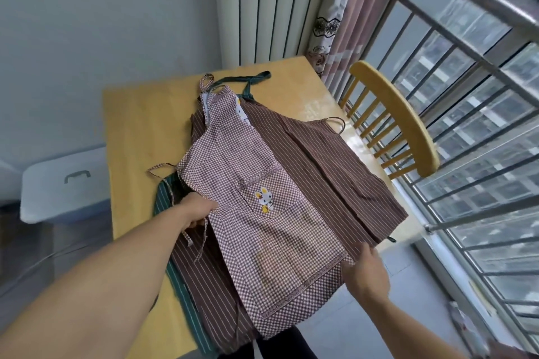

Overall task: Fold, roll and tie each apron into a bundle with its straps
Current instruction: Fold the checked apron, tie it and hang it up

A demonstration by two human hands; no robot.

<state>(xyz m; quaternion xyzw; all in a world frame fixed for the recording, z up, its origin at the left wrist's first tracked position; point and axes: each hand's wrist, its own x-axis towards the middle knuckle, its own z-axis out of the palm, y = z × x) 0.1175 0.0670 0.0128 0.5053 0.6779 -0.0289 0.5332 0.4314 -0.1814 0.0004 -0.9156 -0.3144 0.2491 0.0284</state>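
A brown-and-white checked apron [262,213] with a rabbit patch lies folded lengthwise on top of a brown striped apron [335,160]. A green striped apron [175,277] lies underneath, showing at the left edge. My left hand [197,208] grips the checked apron's left side near its waist strap [162,167]. My right hand [366,268] pinches the lower right corner of the checked apron. The neck loops [233,80] lie at the far end of the table.
The aprons rest on a yellow wooden table [140,125]. A wooden chair [393,116] stands at the table's right side, by a railed window [466,125]. A white lidded box [64,183] sits to the left. A radiator [268,6] and curtain stand behind.
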